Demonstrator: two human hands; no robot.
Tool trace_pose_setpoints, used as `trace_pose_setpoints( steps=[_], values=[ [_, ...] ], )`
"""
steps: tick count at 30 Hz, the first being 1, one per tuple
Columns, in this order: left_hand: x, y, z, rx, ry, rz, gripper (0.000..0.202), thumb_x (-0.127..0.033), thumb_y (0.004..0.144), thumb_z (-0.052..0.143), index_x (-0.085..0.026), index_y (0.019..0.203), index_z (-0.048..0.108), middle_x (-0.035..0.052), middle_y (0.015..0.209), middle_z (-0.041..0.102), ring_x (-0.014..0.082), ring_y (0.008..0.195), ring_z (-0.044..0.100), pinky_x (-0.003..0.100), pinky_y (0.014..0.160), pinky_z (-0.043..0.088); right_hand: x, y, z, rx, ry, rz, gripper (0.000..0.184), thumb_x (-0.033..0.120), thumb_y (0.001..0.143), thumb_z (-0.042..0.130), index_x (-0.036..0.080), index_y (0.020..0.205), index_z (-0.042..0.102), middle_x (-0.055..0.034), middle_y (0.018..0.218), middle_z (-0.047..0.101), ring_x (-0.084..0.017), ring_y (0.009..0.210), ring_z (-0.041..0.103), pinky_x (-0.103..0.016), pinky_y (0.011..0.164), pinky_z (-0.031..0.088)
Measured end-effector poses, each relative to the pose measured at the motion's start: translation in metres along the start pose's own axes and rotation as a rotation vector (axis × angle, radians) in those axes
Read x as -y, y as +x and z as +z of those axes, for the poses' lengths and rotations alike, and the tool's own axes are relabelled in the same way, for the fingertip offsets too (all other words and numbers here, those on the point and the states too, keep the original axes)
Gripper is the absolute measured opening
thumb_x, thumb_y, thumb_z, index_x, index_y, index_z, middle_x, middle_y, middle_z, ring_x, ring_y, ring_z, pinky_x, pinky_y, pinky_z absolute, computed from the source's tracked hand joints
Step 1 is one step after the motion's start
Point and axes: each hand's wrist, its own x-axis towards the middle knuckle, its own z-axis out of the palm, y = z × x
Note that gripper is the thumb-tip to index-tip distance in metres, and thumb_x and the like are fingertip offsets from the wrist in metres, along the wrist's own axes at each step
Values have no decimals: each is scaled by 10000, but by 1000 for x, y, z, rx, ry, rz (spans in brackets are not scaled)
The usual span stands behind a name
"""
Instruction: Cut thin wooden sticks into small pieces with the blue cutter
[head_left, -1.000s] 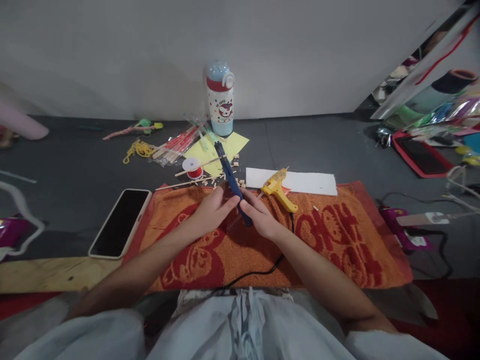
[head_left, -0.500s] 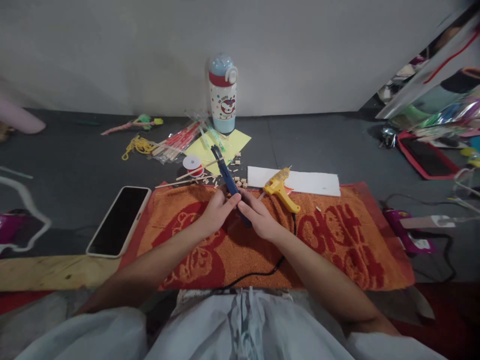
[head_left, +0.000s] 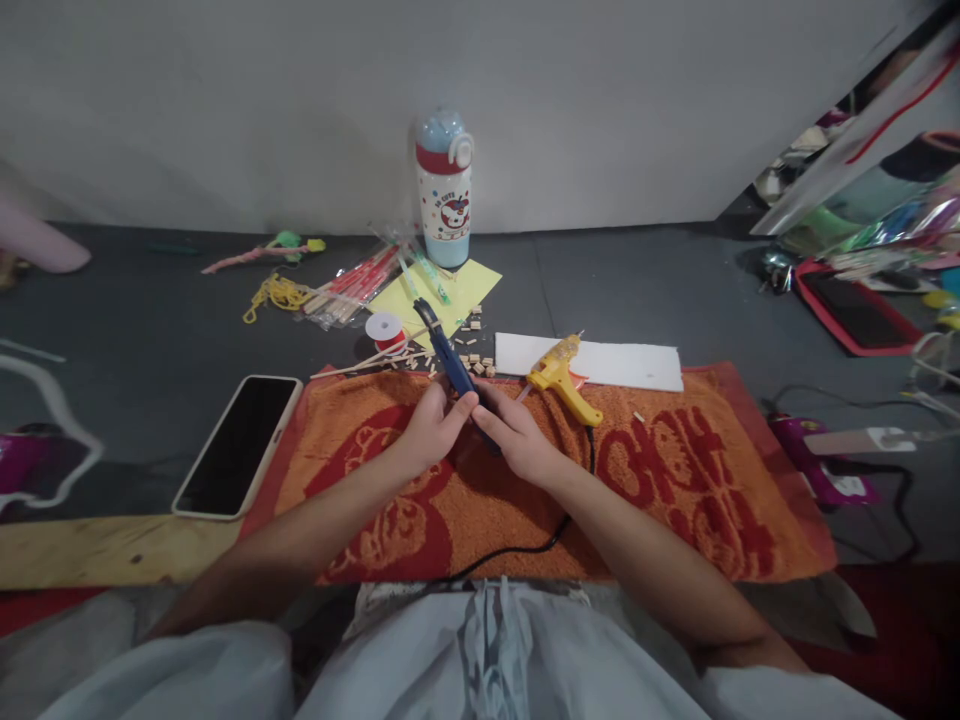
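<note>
Both hands closed on the dark blue tool [head_left: 448, 355]: left hand [head_left: 437, 425] along its left side, right hand [head_left: 517, 430] at the lower right end, thumbs meeting on top. Tool is held above the orange towel [head_left: 675, 490], midway between the forearms. Long axis slants from the right palm up and left, working end pointing away from the body, toward the yellow paper [head_left: 476, 285]. Left hand is the nearer one to that end. A thin wooden stick [head_left: 421, 332] crosses the working end, its length running off lower left toward the thread spool [head_left: 385, 326]; no fingers visibly on it. Can't tell if it's clamped or just lined up. Cut wood bits [head_left: 484, 368] lie just beyond the hands on the tabletop [head_left: 615, 290].
</note>
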Motion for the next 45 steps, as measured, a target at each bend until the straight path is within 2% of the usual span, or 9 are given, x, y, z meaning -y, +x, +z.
trace_pose_setpoints(
  steps=[7, 13, 19, 26, 31, 34, 39, 43, 45],
  values=[
    [0, -3, 1, -23, -5, 10, 537, -597, 746, 587, -162, 1047, 495, 111, 1098, 599, 224, 1049, 556, 369, 965, 416, -1, -1, 0, 5, -4, -18, 587, 567, 892, 409, 132, 1281, 475, -146, 1185, 615, -273, 1178, 529, -430, 1035, 381],
    [0, 0, 0, -34, -55, 3, 517, -569, 720, 639, -156, 1013, 530, 85, 1045, 600, 206, 1027, 538, 341, 954, 404, 2, 2, 1, 6, 25, -3, 630, 619, 877, 392, 147, 1285, 481, -133, 1257, 588, -249, 1158, 545, -403, 1034, 386],
    [2, 2, -3, 17, -215, -105, 455, -532, 705, 679, -179, 967, 559, 11, 863, 584, 131, 776, 532, 266, 740, 442, 4, 2, -1, 24, 98, 42, 641, 615, 859, 438, 148, 1297, 467, -120, 1281, 570, -251, 1184, 521, -404, 1049, 377],
    [-7, -1, -4, 85, -264, -85, 441, -496, 723, 684, -182, 1011, 571, 38, 960, 622, 173, 951, 567, 293, 877, 431, 11, 1, -7, 76, 158, 51, 640, 577, 818, 539, 167, 1302, 456, -100, 1304, 552, -248, 1212, 500, -398, 1069, 359],
    [-9, -2, -4, 107, -267, -150, 488, -529, 722, 668, -181, 1043, 547, 36, 930, 633, 179, 899, 595, 294, 785, 467, 11, 1, -10, 118, 126, 42, 656, 488, 791, 619, 129, 1306, 432, -119, 1252, 573, -255, 1159, 535, -405, 1025, 404],
    [-12, -1, -4, 103, -241, -150, 487, -537, 703, 681, -174, 1009, 570, 44, 933, 641, 196, 962, 587, 296, 810, 466, 9, 0, -10, 92, 80, 39, 593, 472, 811, 594, 132, 1278, 457, -110, 1198, 600, -246, 1081, 572, -398, 960, 451],
    [-22, 3, -11, 135, -65, -69, 409, -540, 755, 615, -171, 927, 584, 34, 843, 642, 184, 850, 606, 302, 738, 480, 13, -2, -12, 9, -76, 35, 552, 458, 812, 583, 131, 1246, 483, -107, 1108, 630, -243, 957, 603, -396, 857, 487],
    [-25, 6, -26, -66, 347, 107, 369, -491, 884, 415, -182, 733, 548, -6, 607, 546, 129, 567, 526, 276, 576, 438, 23, -3, -18, -51, -304, 71, 517, 461, 808, 575, 140, 1208, 510, -93, 955, 650, -245, 806, 606, -409, 755, 499],
    [-26, 8, -34, -199, 538, 260, 314, -404, 914, 374, -192, 753, 541, 6, 646, 551, 136, 606, 530, 281, 604, 439, 25, -4, -20, -49, -361, 84, 548, 477, 807, 566, 137, 1231, 491, -103, 967, 650, -257, 815, 609, -419, 755, 500]
  ],
)
